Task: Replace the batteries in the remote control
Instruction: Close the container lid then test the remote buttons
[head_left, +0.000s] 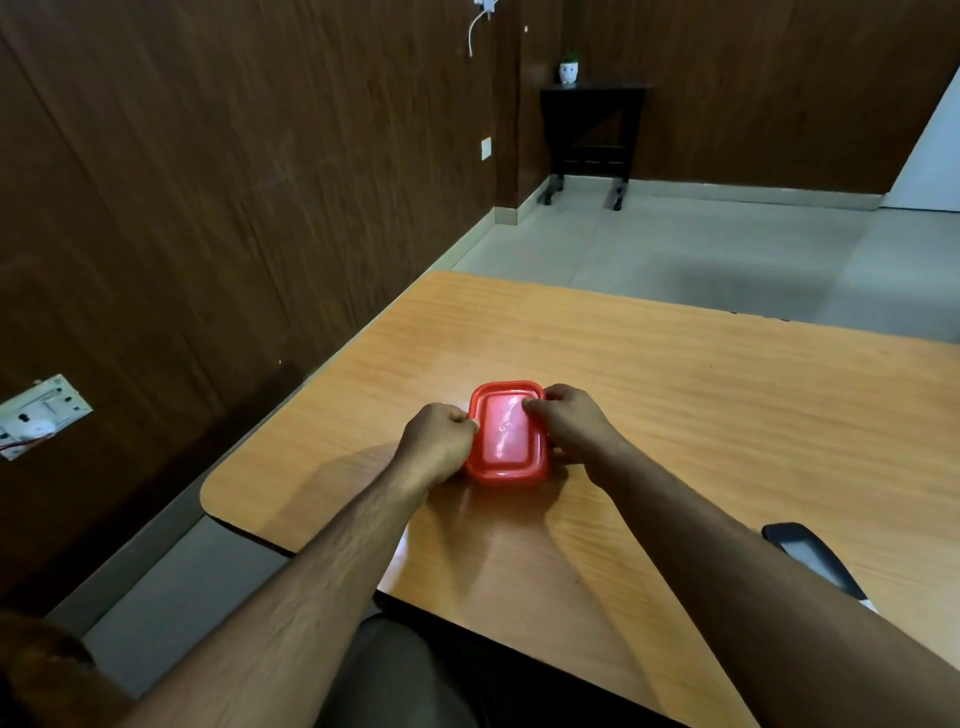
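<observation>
A small red plastic box (506, 434) with its lid on sits on the wooden table (675, 395), near the front left. My left hand (436, 449) grips its left side with curled fingers. My right hand (571, 421) holds the right side, fingertips resting on the lid's upper right corner. A black remote control (813, 558) lies on the table at the right, partly hidden behind my right forearm. No batteries are visible.
The table's rounded left corner (218, 493) is close to a dark wood-panelled wall with a white socket plate (39, 415). A small dark side table (592, 135) with a white pot stands far back on the tiled floor.
</observation>
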